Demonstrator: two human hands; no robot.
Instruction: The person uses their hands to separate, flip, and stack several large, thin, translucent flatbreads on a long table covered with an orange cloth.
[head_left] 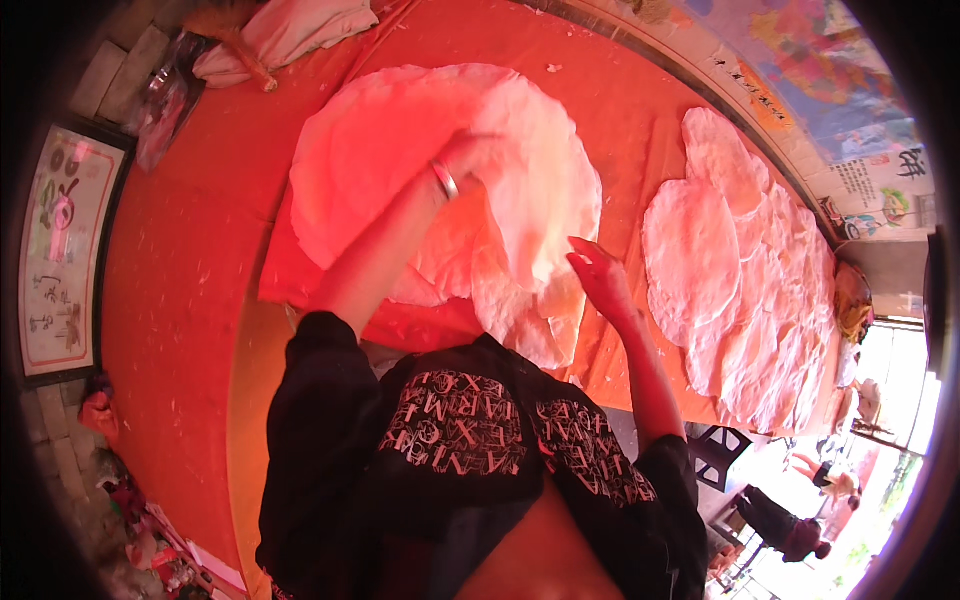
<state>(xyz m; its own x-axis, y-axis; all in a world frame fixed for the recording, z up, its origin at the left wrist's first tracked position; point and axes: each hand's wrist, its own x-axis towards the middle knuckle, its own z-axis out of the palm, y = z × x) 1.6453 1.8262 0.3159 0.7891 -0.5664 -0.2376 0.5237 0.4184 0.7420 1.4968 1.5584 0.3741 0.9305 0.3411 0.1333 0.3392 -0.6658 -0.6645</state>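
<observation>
A large, thin round flatbread (375, 140) lies on the red-covered table in front of me, with loose folds along its right and near sides. Over its middle is my left hand (472, 158), a bracelet on the wrist. Motion smears its fingers, so whether they grip the sheet cannot be told. Just off the right edge of the flatbread, my right hand (602, 278) has its fingers apart and nothing seen in them. Part of the sheet (535, 320) hangs toward my body at the near edge.
More flatbreads (695, 235) overlap in a wide spread at the right of the red table cover (190, 270). A pale cloth and a brush (235, 50) lie at the far left. A framed picture (65, 250) stands left. A dark stool (718, 455) and people are at lower right.
</observation>
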